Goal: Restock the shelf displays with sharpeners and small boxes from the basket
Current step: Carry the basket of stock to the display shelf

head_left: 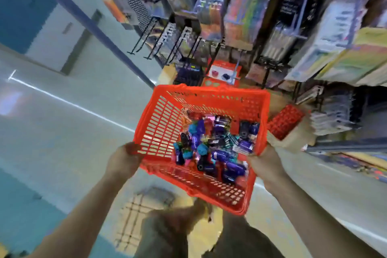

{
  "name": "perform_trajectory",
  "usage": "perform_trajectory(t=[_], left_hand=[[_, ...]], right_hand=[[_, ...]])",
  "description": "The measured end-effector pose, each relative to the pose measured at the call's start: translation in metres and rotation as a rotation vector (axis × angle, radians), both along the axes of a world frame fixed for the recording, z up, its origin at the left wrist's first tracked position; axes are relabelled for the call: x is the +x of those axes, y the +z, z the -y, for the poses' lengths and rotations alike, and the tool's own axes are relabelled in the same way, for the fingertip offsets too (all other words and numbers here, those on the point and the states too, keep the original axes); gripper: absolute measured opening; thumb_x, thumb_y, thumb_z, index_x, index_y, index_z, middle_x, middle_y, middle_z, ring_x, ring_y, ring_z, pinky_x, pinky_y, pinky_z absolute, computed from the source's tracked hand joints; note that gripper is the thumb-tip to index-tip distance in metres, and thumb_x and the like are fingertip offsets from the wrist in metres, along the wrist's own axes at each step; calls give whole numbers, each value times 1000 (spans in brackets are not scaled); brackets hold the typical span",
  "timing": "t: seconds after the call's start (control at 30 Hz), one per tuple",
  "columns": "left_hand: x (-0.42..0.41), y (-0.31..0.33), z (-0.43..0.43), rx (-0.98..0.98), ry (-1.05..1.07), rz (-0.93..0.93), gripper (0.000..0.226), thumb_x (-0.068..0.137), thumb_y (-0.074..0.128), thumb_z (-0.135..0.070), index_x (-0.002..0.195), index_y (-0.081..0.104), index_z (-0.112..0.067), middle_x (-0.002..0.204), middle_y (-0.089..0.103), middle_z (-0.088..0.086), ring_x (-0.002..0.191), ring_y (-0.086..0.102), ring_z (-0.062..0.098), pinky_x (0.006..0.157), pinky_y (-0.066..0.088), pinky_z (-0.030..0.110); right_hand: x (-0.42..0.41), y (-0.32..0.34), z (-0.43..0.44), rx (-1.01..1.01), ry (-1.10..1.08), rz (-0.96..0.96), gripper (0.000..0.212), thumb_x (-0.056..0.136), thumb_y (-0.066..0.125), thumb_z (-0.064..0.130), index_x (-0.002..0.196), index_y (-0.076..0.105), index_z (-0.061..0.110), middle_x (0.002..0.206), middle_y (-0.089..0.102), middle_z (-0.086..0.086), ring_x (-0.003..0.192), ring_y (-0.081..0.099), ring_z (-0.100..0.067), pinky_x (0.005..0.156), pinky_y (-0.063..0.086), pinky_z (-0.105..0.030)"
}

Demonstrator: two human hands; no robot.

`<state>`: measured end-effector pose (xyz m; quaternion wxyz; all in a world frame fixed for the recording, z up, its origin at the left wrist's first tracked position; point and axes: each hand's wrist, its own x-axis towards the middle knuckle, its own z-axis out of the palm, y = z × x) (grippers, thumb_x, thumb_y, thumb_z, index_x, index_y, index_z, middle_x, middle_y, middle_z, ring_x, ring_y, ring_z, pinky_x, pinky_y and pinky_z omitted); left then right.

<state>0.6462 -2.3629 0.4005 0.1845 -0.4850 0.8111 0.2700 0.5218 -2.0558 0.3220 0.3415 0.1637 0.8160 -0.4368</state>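
I hold an orange plastic basket (167, 123) in front of me, tilted, above the floor. My left hand (123, 159) grips its left rim and my right hand (263, 163) grips its right rim. Inside lies a heap of sharpeners and small boxes (213, 144) in blue, purple, black and teal. The view is blurred by motion. Ahead stands the shelf display with an orange sharpener display box (222, 72) on a low shelf.
Hanging stationery packs (247, 10) and black peg hooks (159, 46) fill the shelving ahead and to the right. A red perforated tray (285, 121) sits on a brown shelf edge right of the basket. Pale floor (62, 121) lies to the left.
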Motion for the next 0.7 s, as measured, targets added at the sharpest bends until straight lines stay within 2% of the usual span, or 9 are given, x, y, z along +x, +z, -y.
perform_trajectory(t=[0.2,0.37,0.43,0.5,0.6,0.7], left_hand=[[-68,-95,77,-12,-195,158,43,85,64,-18,127,57,-12,122,64,16,108,61,33,88,45,35],[-106,-207,121,67,-308,230,56,82,65,-20,134,47,-10,118,64,20,102,63,38,86,50,40],[-116,-260,138,118,-318,224,62,77,69,-25,132,45,-9,119,62,22,105,61,41,89,49,45],[-121,-307,157,125,-264,185,64,76,73,-27,128,40,-7,119,60,24,106,59,44,91,47,47],[-122,-362,189,69,-176,49,54,84,68,-24,127,39,-11,114,62,24,103,60,42,89,47,47],[-110,-402,214,79,-273,-67,36,83,62,-24,118,51,-26,109,68,16,98,64,37,89,50,52]], right_hand=[[-24,-67,40,38,-39,42,58,66,74,20,119,54,29,97,71,0,83,68,-23,76,58,-42],[-18,-123,65,-24,-218,148,69,50,80,12,113,58,28,92,73,-1,83,71,-25,75,60,-48],[-9,-146,71,-81,-307,159,73,45,81,10,114,60,24,92,75,0,85,72,-22,70,61,-41],[1,-171,77,-164,-335,177,68,56,81,3,118,60,20,94,76,-1,89,72,-22,66,58,-30],[11,-206,82,-254,-330,172,67,65,77,-7,123,56,20,102,75,-4,94,72,-23,73,59,-35],[13,-247,77,-245,-326,176,55,80,66,-12,120,56,24,100,75,-2,90,73,-18,66,59,-30]])
